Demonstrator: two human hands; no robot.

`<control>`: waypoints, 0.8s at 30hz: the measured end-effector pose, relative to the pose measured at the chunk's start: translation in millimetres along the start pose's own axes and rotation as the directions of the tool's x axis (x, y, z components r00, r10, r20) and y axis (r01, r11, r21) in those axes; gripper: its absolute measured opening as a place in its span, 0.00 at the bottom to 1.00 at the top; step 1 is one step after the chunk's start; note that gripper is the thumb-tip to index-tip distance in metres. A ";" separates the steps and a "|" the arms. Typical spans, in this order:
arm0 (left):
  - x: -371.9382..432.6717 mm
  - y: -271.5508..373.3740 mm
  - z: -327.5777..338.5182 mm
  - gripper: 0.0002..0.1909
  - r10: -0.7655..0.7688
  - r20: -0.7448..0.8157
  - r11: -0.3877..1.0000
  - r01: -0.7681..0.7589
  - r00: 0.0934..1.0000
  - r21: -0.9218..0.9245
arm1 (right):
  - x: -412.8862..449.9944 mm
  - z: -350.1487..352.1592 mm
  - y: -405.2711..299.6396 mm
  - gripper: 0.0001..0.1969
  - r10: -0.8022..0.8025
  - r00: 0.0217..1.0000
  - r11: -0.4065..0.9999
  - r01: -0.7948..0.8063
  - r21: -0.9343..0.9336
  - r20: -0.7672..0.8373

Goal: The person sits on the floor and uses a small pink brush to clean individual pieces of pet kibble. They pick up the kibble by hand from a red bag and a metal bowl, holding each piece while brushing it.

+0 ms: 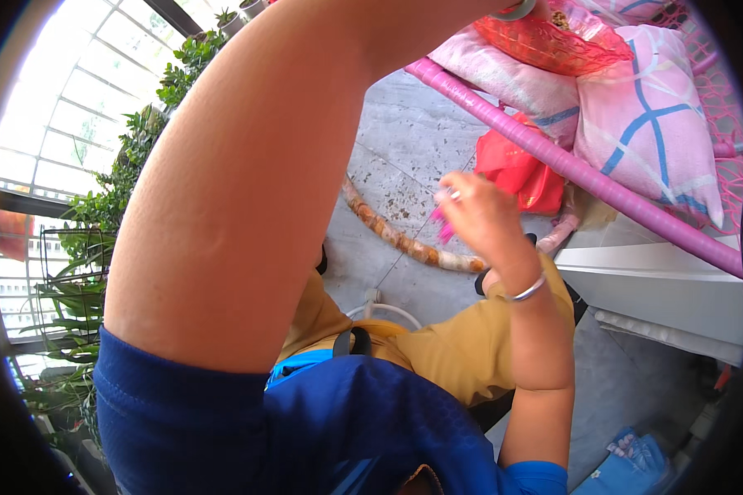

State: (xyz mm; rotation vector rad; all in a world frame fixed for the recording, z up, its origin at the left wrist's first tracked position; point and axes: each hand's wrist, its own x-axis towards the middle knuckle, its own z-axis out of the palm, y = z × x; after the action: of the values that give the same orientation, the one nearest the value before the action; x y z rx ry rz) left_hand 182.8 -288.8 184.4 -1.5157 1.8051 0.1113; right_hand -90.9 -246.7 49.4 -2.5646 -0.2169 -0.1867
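Observation:
Across the top of the view reaches my left arm, with a bangle at the wrist. My left hand (pixel 537 8) is mostly cut off by the upper edge, beside a translucent red plastic basket or bag (pixel 545 49) with brown bits in it. The fingers are out of view. My right hand (pixel 480 210), blurred, hangs over the floor with its fingers bent and wears a ring. A small bundle of bright pink strands (pixel 446 230) shows under its fingers and appears gripped there. Behind this hand lies a red bag (pixel 520 167) bearing writing.
A pink-wrapped bar (pixel 563 158) crosses before pink cushions (pixel 653 124) and cord netting (pixel 727 198). A stained curved tube (pixel 402 241) lies on grey floor tiles (pixel 396 124) dotted with debris. At left, plants (pixel 124 154) line a barred window. A white ledge (pixel 650 272) stands right.

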 end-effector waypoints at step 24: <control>-115.9 13.6 7.1 0.06 -0.704 -0.438 0.266 -0.364 0.559 -0.893 | 3.3 -31.9 38.5 0.11 0.179 0.984 0.984 -0.179 -0.019 -0.022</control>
State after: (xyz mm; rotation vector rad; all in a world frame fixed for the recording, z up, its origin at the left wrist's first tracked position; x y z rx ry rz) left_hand 174.9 -187.7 242.6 -3.1909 2.3400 0.5697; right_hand -83.1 -295.7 56.8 -2.5847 0.0238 -0.1477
